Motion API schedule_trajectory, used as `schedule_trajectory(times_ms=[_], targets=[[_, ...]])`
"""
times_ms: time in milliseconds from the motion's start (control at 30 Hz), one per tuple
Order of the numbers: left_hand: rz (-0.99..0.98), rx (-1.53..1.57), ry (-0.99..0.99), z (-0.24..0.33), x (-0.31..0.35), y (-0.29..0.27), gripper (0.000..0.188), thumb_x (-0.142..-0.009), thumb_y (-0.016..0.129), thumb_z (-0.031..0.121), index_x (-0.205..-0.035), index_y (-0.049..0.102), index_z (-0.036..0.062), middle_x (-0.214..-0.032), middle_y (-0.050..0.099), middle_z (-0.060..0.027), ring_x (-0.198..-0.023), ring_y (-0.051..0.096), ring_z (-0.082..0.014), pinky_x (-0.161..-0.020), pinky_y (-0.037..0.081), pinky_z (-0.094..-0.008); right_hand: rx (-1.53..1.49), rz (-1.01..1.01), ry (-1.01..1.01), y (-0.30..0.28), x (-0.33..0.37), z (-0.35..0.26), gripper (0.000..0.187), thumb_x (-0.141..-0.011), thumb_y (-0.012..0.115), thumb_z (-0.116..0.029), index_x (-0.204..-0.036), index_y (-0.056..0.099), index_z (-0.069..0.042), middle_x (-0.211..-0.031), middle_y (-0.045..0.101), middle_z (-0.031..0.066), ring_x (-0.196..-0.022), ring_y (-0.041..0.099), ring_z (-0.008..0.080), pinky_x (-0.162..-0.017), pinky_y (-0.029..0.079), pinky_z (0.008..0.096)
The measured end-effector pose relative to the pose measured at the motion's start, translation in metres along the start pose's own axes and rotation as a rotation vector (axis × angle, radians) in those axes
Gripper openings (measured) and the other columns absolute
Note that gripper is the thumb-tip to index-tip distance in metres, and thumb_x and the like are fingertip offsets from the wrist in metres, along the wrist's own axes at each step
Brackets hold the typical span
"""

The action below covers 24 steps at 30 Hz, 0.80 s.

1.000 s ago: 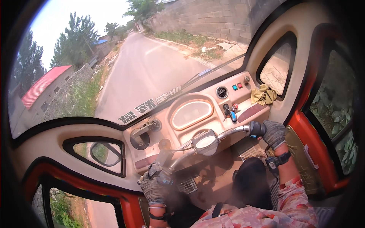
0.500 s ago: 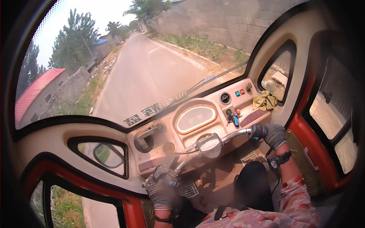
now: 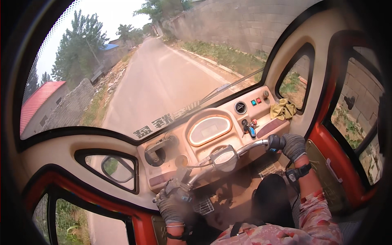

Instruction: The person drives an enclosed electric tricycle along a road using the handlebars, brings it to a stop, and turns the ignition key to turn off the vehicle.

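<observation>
Both ends of the handlebar (image 3: 253,144) of a small enclosed vehicle are in my hands. My left hand (image 3: 170,207), in a grey knit glove, is wrapped round the left grip, whose surface is mostly covered by my fingers. On the right grip, next to a black switch housing (image 3: 276,142), my gloved right hand (image 3: 295,148) is closed. A rounded cover (image 3: 225,158) sits at the bar's middle. Ahead of it is an oval instrument display (image 3: 210,130) in the beige dashboard. Keys with a blue fob (image 3: 252,131) hang right of the display.
A yellowish cloth (image 3: 283,109) lies at the dashboard's right end, near red and green switches (image 3: 256,101). Through the windshield, a paved road (image 3: 151,81) runs between a grey block wall (image 3: 228,28) on the right and a red-roofed building (image 3: 41,104) on the left.
The scenery outside has shifted as the vehicle moves along the road; wall and plants now show through the right side window. Both hands keep their places on the handlebar.
</observation>
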<state>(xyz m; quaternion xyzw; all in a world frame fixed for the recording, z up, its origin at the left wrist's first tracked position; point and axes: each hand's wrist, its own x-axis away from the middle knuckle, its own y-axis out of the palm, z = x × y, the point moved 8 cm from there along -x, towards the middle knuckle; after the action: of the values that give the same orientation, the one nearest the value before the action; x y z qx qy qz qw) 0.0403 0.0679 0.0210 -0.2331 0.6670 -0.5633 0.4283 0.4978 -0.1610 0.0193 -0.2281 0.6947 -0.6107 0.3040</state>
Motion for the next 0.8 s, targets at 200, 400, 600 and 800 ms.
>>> schedule_trajectory(times_ms=[200, 400, 600, 800], targets=[[0.029, -0.099, 0.022, 0.005, -0.003, -0.005, 0.056, -0.070, 0.077, 0.049, -0.112, 0.071, 0.0111, -0.114, 0.062, -0.0172, -0.109, 0.056, -0.0376, -0.099, 0.042, -0.0481, 0.008, -0.055, 0.021, 0.006, -0.002, 0.001, 0.056, -0.056, 0.090, -0.050, -0.092, 0.067, -0.014, -0.083, 0.071, 0.0099, -0.084, 0.070, 0.0325, -0.074, 0.054, 0.0440], [-0.051, 0.021, -0.048, 0.000, -0.002, -0.003, 0.051, -0.072, 0.077, 0.041, -0.111, 0.071, 0.0080, -0.121, 0.060, -0.0194, -0.113, 0.054, -0.0402, -0.100, 0.041, -0.0501, 0.000, -0.078, 0.021, 0.006, -0.003, -0.002, 0.057, -0.055, 0.091, -0.050, -0.092, 0.068, -0.013, -0.086, 0.071, 0.0106, -0.087, 0.070, 0.0332, -0.075, 0.054, 0.0441], [-0.043, -0.030, -0.078, -0.006, 0.002, 0.007, 0.054, -0.073, 0.077, 0.038, -0.114, 0.069, 0.0051, -0.124, 0.058, -0.0217, -0.118, 0.052, -0.0411, -0.107, 0.038, -0.0502, 0.030, -0.121, 0.034, 0.014, -0.004, 0.004, 0.059, -0.055, 0.091, -0.052, -0.094, 0.068, -0.014, -0.087, 0.072, 0.0101, -0.088, 0.070, 0.0323, -0.076, 0.054, 0.0434], [-0.087, 0.000, -0.127, -0.005, -0.002, 0.010, 0.055, -0.073, 0.076, 0.037, -0.117, 0.068, 0.0054, -0.127, 0.057, -0.0223, -0.122, 0.050, -0.0406, -0.110, 0.035, -0.0502, 0.038, -0.154, 0.012, 0.014, -0.008, 0.003, 0.060, -0.057, 0.089, -0.056, -0.095, 0.068, -0.015, -0.088, 0.072, 0.0096, -0.088, 0.071, 0.0321, -0.077, 0.054, 0.0433]])
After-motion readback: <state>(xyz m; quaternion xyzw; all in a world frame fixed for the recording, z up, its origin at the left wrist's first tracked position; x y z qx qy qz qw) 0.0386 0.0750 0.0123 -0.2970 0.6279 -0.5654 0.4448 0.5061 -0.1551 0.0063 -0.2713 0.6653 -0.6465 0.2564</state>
